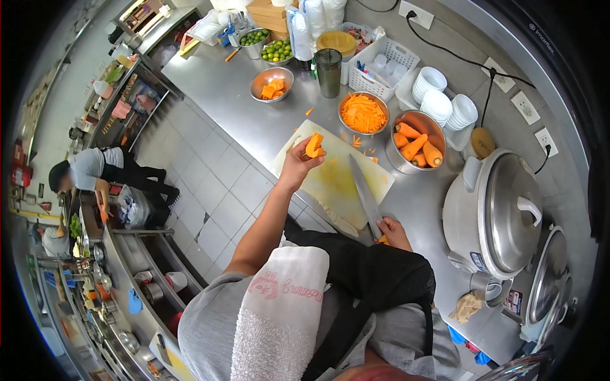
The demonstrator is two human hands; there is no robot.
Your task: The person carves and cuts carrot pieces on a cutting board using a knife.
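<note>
My left hand (301, 164) holds an orange piece of pumpkin or similar vegetable (314, 145) above the left part of a stained cutting board (337, 178). In my right hand (394, 233) is the handle of a large knife (364, 190), whose blade lies over the right side of the board and points away from me. Behind the board stand a bowl of shredded orange vegetable (363, 113) and a metal pot (437, 124) of whole carrots (414, 147). Orange chunks sit in a metal bowl (272, 84) farther left.
A big rice cooker (495, 213) stands at the right. White bowls (436, 103), a white basket (381, 66), a dark-green jar (328, 73) and containers of limes (277, 51) line the back. Another person (108, 171) bends at the far left.
</note>
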